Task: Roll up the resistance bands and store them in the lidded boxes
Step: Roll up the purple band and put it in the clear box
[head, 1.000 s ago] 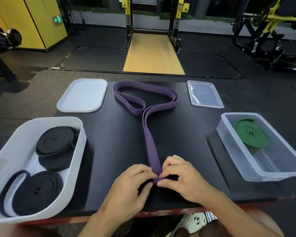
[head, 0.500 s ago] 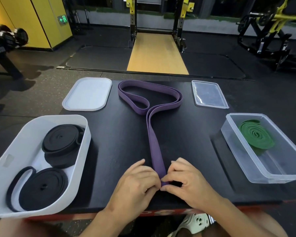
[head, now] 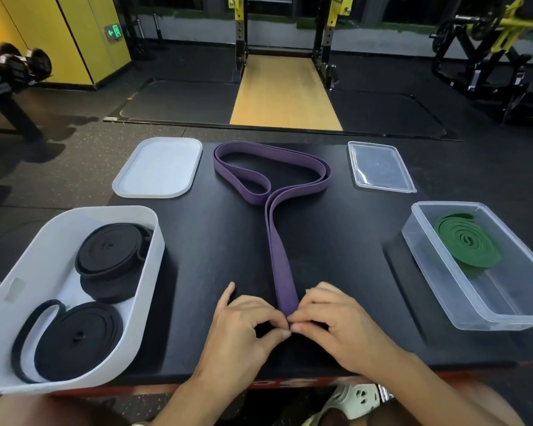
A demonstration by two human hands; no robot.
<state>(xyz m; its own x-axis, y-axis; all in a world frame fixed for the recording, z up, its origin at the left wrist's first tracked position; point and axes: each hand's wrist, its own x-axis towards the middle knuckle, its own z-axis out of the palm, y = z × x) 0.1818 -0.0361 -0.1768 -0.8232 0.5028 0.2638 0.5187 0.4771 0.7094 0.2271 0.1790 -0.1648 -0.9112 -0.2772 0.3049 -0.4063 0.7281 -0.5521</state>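
Nearest, at the front edge of the worktop (head: 216,265), the left hand (head: 243,330) and right hand (head: 336,329) pinch the near tip of the purple band (head: 282,272), fingers (head: 311,313) curled tight on it. Flat, doubled and matte, the band looks limp and grippy, so that pinched tip seems the right place to start rolling. Farther off, its slack lies in loose loops between the white lid (head: 159,167) and clear lid (head: 379,167).

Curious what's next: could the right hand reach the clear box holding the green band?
Probably yes: only bare table lies between the right hand and the clear box, which stands open, though it now pinches the purple band.
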